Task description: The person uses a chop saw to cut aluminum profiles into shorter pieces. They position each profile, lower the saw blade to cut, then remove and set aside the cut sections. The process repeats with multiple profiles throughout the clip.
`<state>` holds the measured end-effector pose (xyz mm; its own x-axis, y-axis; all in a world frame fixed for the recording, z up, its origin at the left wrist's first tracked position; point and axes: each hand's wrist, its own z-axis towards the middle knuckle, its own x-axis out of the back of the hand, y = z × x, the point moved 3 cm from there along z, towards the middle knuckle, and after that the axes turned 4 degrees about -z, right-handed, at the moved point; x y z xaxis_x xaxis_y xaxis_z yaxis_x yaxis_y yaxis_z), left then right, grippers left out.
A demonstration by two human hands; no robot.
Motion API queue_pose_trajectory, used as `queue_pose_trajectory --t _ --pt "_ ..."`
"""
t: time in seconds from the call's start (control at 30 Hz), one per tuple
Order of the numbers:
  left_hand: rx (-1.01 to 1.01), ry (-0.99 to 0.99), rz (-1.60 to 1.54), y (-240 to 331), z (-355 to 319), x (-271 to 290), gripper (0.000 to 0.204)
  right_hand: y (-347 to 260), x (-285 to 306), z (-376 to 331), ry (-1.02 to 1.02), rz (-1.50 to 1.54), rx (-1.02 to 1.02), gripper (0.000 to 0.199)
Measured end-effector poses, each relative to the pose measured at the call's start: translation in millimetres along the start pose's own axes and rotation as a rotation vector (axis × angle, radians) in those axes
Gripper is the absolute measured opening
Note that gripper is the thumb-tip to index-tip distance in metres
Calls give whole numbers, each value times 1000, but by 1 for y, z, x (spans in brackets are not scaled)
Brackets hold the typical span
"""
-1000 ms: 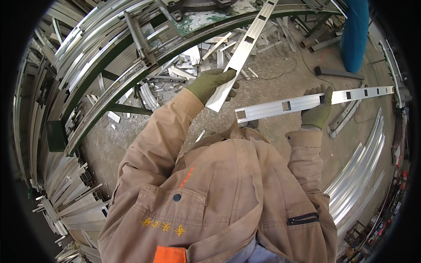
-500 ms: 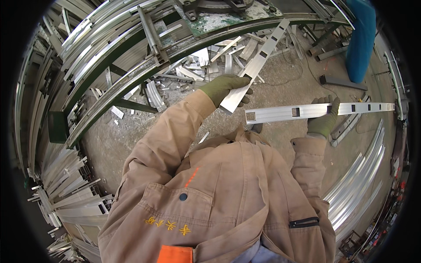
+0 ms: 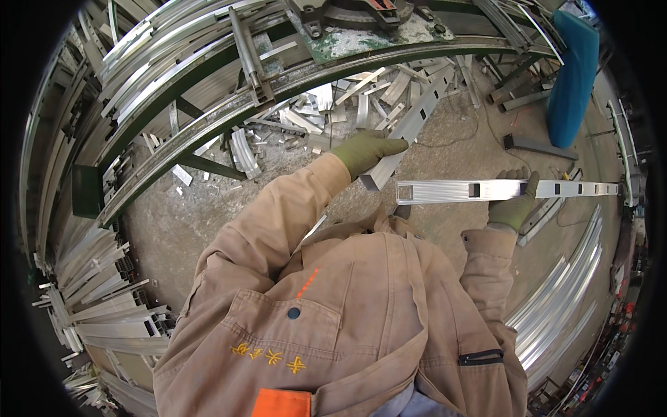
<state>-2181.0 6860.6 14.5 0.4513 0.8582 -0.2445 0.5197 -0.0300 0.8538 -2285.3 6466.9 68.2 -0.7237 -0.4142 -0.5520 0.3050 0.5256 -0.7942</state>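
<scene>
Head view: left hand [image 3: 365,149] is gripping one slotted aluminium channel [image 3: 410,128] angled over the floor [image 3: 458,160]; right hand [image 3: 515,203] is clasping a second channel [image 3: 486,189] level. Bringing them together demands alignment.

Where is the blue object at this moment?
In the head view, the blue object stands at the upper right, on the floor beyond the slotted metal strip held in the right hand.

Left hand [image 3: 367,151] grips slanted bar [image 3: 410,128]; right hand [image 3: 514,203] grips level bar [image 3: 486,190]
</scene>
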Motion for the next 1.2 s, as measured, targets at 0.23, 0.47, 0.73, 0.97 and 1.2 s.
queue_pose_trajectory --t 0.23,0.47,0.73,0.97,1.2 --pt "-99 -155 -262 8 -15 3 51 -3 -5 -10 -53 11 4 43" --pt "-175 -249 -126 3 -19 16 63 -5 1 -1 -84 63 9 40" --pt "-46 -164 65 -17 -28 48 70 26 56 39 44 -14 -117 30" --pt "232 -36 492 -77 -61 80 68 176 177 73 190 -250 -481 26" --pt "462 111 530 -73 -85 65 56 256 153 153 100 -473 -820 30"
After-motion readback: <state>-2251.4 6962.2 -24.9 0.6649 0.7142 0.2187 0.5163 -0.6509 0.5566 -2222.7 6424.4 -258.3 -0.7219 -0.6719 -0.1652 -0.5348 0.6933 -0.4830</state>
